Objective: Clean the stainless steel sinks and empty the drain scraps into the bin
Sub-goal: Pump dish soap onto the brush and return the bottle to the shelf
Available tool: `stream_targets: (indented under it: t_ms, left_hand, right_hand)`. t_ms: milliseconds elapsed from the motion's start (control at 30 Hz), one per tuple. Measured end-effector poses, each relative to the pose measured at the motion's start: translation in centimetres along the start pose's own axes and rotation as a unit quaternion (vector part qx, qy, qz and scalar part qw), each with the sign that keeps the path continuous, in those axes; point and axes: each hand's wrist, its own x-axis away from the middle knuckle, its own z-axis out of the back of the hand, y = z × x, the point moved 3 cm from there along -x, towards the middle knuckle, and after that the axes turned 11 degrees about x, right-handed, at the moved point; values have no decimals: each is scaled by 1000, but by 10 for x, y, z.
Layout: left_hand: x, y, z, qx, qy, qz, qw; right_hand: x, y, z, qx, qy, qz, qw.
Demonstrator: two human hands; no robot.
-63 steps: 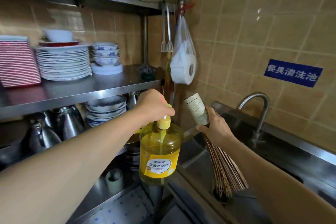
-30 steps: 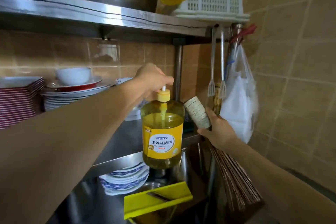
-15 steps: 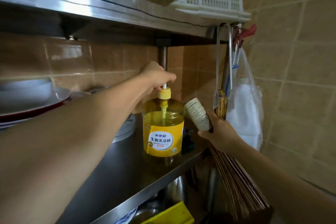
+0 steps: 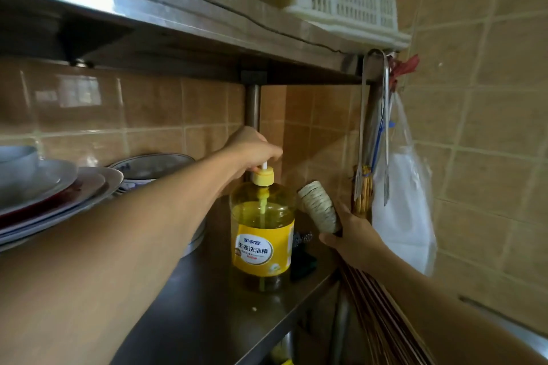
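Yellow soap bottle (image 4: 262, 234) stands near the steel shelf (image 4: 207, 314) edge, left hand (image 4: 252, 149) gripping its pump; right hand (image 4: 353, 238) grips the brush (image 4: 320, 206) just beside.

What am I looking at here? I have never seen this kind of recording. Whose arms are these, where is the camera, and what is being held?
No machine here: a person wears a camera on the head, looking forward and down, so both arms are their own. The left hand has its grip on the pump top of a yellow detergent bottle, which stands on a steel shelf. The right hand holds a bamboo brush by its wrapped handle. Stacked plates sit on the shelf at left; tongs and a plastic bag hang at right.
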Motion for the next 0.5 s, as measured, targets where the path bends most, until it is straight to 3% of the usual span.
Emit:
stream_targets:
  t_ms: [500]
  left_hand:
    - [-30, -18, 2, -8, -53, -9, 999]
  right_hand:
    - [-72, -10, -30, 52, -15, -31, 998]
